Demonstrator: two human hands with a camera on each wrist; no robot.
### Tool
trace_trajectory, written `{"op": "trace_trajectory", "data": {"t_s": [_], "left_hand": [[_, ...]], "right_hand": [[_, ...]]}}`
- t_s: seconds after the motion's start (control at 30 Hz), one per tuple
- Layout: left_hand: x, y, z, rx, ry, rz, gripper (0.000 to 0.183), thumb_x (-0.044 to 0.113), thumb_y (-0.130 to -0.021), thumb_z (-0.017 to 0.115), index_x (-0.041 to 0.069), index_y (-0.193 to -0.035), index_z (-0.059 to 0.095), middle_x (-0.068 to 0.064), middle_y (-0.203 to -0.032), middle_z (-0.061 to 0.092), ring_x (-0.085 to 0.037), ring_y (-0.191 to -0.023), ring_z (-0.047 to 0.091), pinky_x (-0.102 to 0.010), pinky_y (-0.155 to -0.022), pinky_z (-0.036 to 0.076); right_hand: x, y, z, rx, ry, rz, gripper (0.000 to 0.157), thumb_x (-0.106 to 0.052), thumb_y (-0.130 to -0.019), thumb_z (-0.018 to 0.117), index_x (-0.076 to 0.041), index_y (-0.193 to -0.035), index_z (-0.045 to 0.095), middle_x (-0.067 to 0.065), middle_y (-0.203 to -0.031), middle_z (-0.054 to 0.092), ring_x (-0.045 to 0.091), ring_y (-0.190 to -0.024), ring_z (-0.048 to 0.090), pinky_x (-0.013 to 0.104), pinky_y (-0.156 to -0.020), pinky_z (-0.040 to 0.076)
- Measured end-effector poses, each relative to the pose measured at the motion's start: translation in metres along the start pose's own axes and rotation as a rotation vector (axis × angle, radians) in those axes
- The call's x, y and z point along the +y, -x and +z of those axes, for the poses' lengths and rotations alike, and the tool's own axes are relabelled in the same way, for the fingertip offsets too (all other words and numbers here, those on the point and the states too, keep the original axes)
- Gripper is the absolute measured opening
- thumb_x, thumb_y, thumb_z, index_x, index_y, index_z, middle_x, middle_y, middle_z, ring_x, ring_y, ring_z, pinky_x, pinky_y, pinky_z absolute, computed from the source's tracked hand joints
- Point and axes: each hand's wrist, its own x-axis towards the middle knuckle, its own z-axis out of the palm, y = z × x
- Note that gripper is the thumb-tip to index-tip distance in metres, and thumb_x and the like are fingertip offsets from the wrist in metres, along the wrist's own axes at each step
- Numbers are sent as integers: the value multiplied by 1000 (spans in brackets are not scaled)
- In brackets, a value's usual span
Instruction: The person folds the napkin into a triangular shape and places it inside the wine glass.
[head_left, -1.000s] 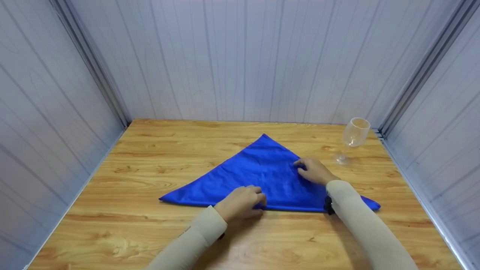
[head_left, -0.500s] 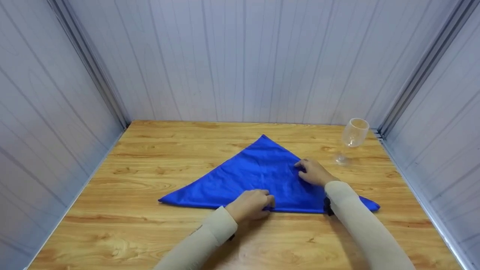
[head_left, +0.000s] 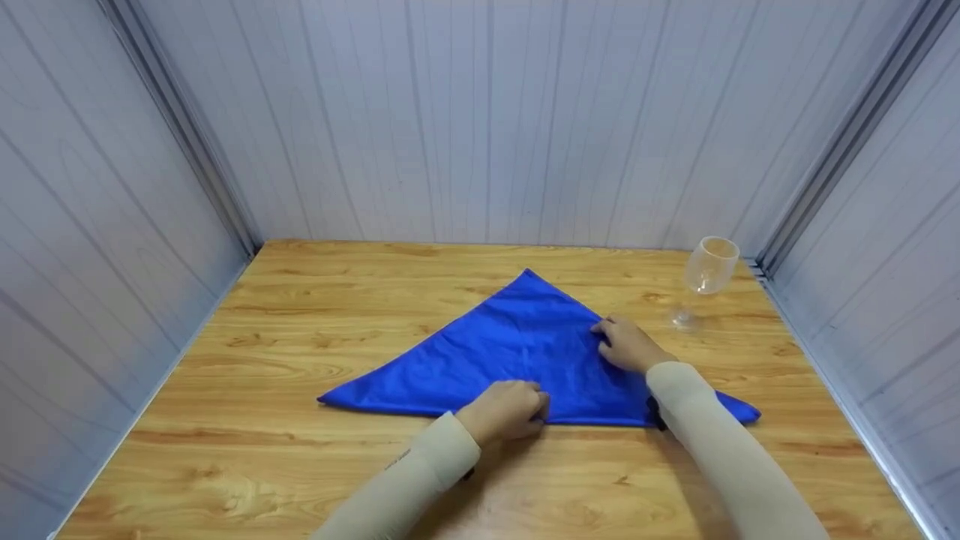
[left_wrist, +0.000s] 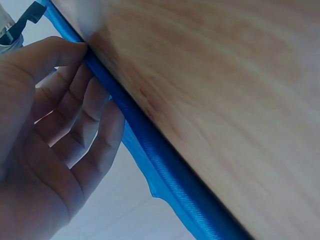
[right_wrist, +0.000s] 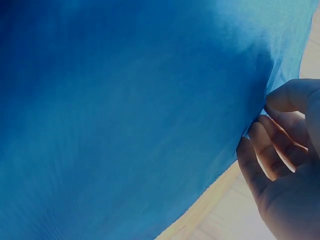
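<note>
A shiny blue cloth napkin [head_left: 480, 349] lies on the wooden table, folded into a triangle with its point toward the back wall and its long fold toward me. At the middle of that fold, my left hand [head_left: 506, 411] pinches the edge. The left wrist view shows the thumb tip meeting the folded edge [left_wrist: 150, 145], with the other fingers curled against the cloth. My right hand [head_left: 628, 345] rests on the napkin's right slope, fingertips and thumb touching the fabric. In the right wrist view its relaxed fingers [right_wrist: 255, 165] touch the cloth near its border.
A clear stemmed wine glass [head_left: 711, 266] stands upright at the back right of the table [head_left: 262, 465], beyond my right hand. Pale panelled walls [head_left: 450, 127] enclose the table at the back and both sides.
My left hand has slid a little to the right along the near fold, and its fingers have drawn in at the edge. My right hand stays almost still.
</note>
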Motion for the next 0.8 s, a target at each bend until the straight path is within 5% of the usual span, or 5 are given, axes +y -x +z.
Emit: {"op": "trace_trajectory", "data": {"t_s": [0.37,0.8], "left_hand": [[-6,2,0,36,-35,-10,5,19,-88,73,17,-84,73,2,-80,64,-16,-72,64,-30,-60,54],[-18,-4,1,60,-22,-128,10,13,-92,67,18,-87,75,1,-84,66,-19,-76,66,-35,-59,56]], "right_hand": [[-6,-6,-5,-67,12,88,36,-2,-92,57,11,-124,61,28,-123,58,45,-118,55,54,-102,42],[-5,-14,-12,-149,20,145,42,-5,-94,54,13,-133,55,32,-133,53,46,-127,48,55,-107,37]]}}
